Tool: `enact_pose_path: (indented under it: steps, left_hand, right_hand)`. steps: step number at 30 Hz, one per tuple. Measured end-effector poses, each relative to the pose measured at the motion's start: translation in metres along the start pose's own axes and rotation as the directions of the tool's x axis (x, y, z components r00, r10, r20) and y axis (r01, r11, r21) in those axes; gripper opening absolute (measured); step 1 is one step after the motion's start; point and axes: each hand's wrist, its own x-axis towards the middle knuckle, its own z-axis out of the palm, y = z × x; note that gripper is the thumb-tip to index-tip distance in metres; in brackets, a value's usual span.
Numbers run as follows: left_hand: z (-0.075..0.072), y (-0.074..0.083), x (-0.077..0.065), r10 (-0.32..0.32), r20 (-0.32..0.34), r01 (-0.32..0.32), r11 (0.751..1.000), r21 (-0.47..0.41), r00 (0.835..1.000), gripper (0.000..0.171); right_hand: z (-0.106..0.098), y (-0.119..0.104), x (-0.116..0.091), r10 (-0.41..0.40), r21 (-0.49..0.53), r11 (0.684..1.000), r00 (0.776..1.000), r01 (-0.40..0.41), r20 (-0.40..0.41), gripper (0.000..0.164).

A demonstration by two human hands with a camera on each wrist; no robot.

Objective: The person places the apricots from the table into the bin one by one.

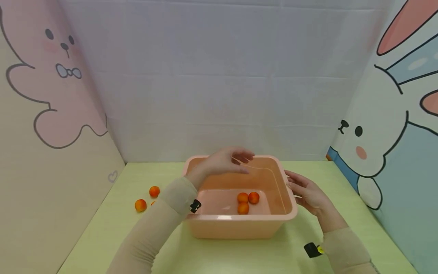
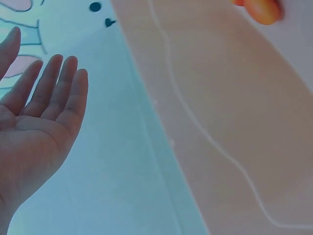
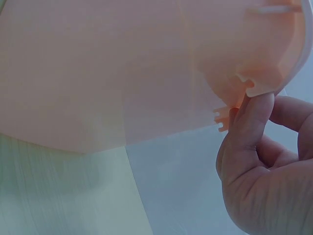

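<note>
A pink plastic basin (image 1: 239, 228) stands on the table with three small oranges (image 1: 243, 208) together on its floor. My left hand (image 1: 229, 160) hovers over the basin's back left part with its fingers spread a little and slightly bent. Its palm is bare in the left wrist view, and nothing is in it. At the basin's right side is my right hand (image 1: 308, 194), with fingertips touching just under the outer rim. In the right wrist view these fingers (image 3: 249, 120) meet small ribs below the rim (image 3: 259, 90).
Left of the basin lie more small oranges (image 1: 140, 205) on the pale green table (image 1: 219, 258), one partly hidden by the left sleeve (image 1: 164, 217). A white wall (image 1: 219, 83) closes off the back. Side panels bear a pink bear and a white rabbit (image 1: 373, 140).
</note>
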Motion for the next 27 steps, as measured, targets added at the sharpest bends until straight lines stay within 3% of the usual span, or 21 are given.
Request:
enact_pose_path:
  steps: [7, 15, 27]
  left_hand:
    - [-0.026, 0.01, -0.021, 0.059, -0.091, -0.054, 0.997, 0.048, 0.994, 0.056]
    - [-0.054, 0.007, -0.045, 0.097, -0.181, -0.089, 0.995, 0.051, 0.979, 0.056]
    - [-0.086, -0.013, -0.086, 0.017, -0.28, -0.01, 1.0, 0.026, 0.96, 0.058]
  right_hand:
    - [0.001, -0.002, 0.0, 0.01, 0.006, 1.0, 1.0, -0.01, 0.0, 0.065]
    - [0.004, -0.005, -0.001, 0.033, 0.01, 0.999, 0.999, -0.032, -0.009, 0.066]
    - [0.003, -0.004, -0.002, 0.012, 0.023, 1.0, 1.0, -0.012, -0.005, 0.065]
